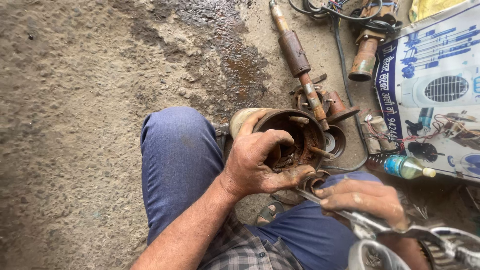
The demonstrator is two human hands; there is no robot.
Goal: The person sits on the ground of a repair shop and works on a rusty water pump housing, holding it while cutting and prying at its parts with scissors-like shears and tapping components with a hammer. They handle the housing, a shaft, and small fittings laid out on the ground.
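A rusty round motor housing point(309, 134) stands between my knees on the ground, its open mouth facing up and brown debris inside. My left hand point(260, 162) grips its near rim, fingers curled into the opening and thumb along the outside. My right hand point(364, 199) is closed on a thin metal tool point(320, 199) whose tip points at the housing's lower rim, just under my left thumb. Shiny metal handles point(425, 235) stick out to the right of that hand.
A long rusty shaft with a cylindrical sleeve point(296, 52) lies behind the housing, beside round rusty parts point(336, 107). A rusty tube point(364, 60), black cables point(327, 10), a printed banner point(435, 90), a small bottle point(407, 167) and loose wiring point(380, 132) lie to the right. Oil-stained concrete point(240, 70).
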